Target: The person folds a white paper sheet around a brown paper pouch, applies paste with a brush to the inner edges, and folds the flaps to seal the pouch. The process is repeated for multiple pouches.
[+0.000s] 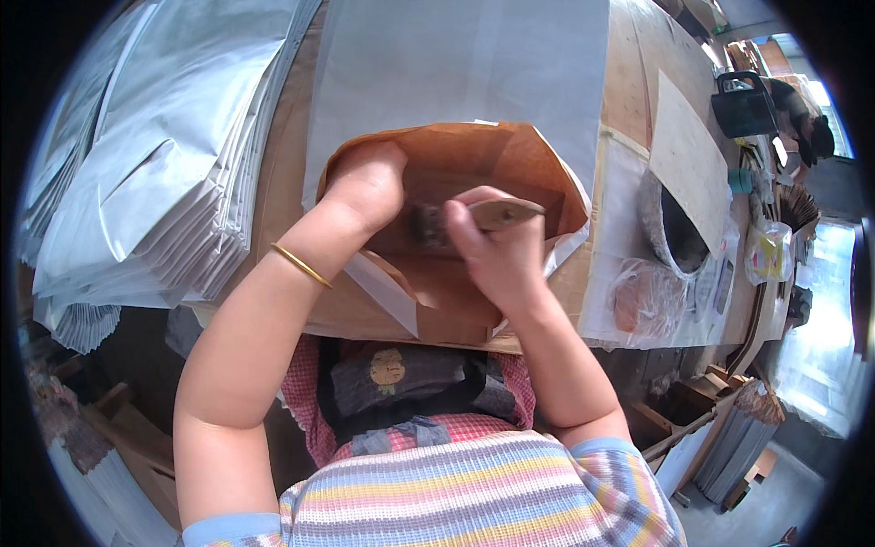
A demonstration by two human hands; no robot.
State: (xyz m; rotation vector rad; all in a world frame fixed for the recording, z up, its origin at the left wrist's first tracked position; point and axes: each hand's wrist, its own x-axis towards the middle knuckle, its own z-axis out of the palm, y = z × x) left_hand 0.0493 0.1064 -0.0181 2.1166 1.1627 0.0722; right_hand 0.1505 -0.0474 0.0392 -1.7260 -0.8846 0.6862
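In the head view, the right hand's (499, 239) grip is closed round a wooden-handled brush (510, 212) at the open mouth of a brown-lined paper bag (456, 287) on the bench (624, 91); the left hand (372, 182) reaches inside, fingers hidden, so I cannot tell its grip.

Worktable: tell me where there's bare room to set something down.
Bare wood lies between the large open bag and the beige sheet. A brown strip separates that bag from the folded bag stack. Crowded: the left, under the stack; the right, around the clear plastic bag; and the open bag's mouth, around left hand and right hand.
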